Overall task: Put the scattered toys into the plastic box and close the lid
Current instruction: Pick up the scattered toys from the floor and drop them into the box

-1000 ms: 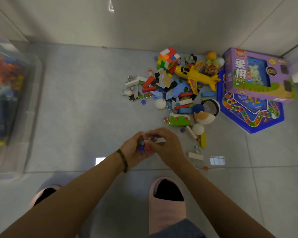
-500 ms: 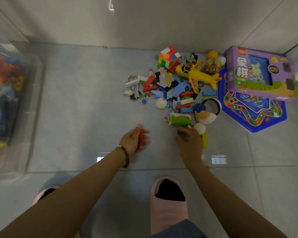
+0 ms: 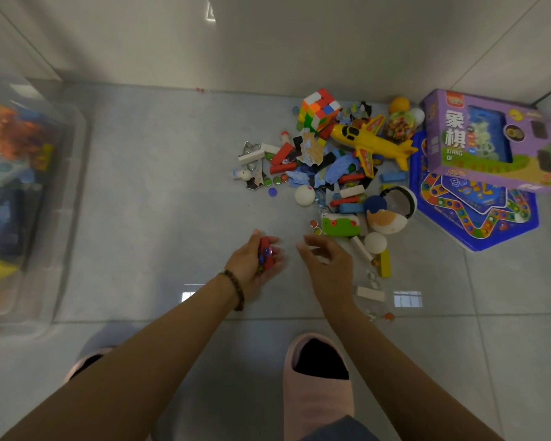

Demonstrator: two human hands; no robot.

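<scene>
Left hand (image 3: 252, 268): palm up, fingers cupped round red block (image 3: 266, 254) and several marbles (image 3: 261, 258).
Right hand (image 3: 330, 265): just beside left hand, fingers loosely curled; cannot tell whether it holds anything.
Toy pile (image 3: 331, 176): on floor ahead of hands, beside purple game box (image 3: 490, 141).
Plastic box (image 3: 67, 218): far left, well apart from pile, toys inside, blurred.

The grey tiled floor (image 3: 172, 218) carries a heap of toys (image 3: 331, 173) at its far right part: a yellow plane (image 3: 372, 143), a colour cube (image 3: 320, 113), white balls (image 3: 304, 195), blocks (image 3: 370, 293) and marbles (image 3: 272, 191) (some lie apart, nearer the person). A blue game board (image 3: 477, 214) lies flat just beside the heap. A clear plastic box (image 3: 74, 160) stands well apart at the left.
</scene>
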